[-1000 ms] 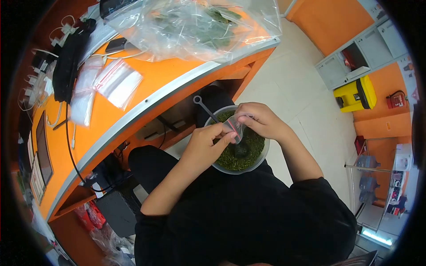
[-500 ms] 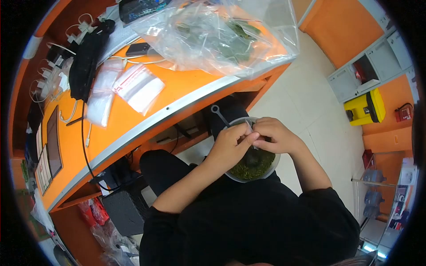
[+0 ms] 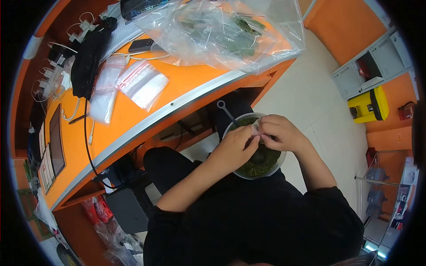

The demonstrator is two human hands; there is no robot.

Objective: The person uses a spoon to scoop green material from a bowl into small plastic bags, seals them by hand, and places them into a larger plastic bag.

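A round container (image 3: 282, 163) with chopped green plant matter (image 3: 257, 165) rests at my lap. Over it, my left hand (image 3: 242, 142) and my right hand (image 3: 277, 133) meet, fingertips pinched together on a small pale packet (image 3: 255, 129). The packet is mostly covered by my fingers, so its shape is unclear. A grey handle with a ring end (image 3: 226, 111) leans out of the container on its upper left side, behind my left hand.
An orange desk (image 3: 182, 84) spans the left and top, with a large clear bag of leaves (image 3: 222, 35), zip bags (image 3: 143, 84), a black phone (image 3: 141, 45), a black pouch (image 3: 91, 57) and cables. A yellow case (image 3: 369, 106) stands at right.
The whole view has shifted slightly. My fingers have moved a little on the packet, and more of its pale surface shows between them.
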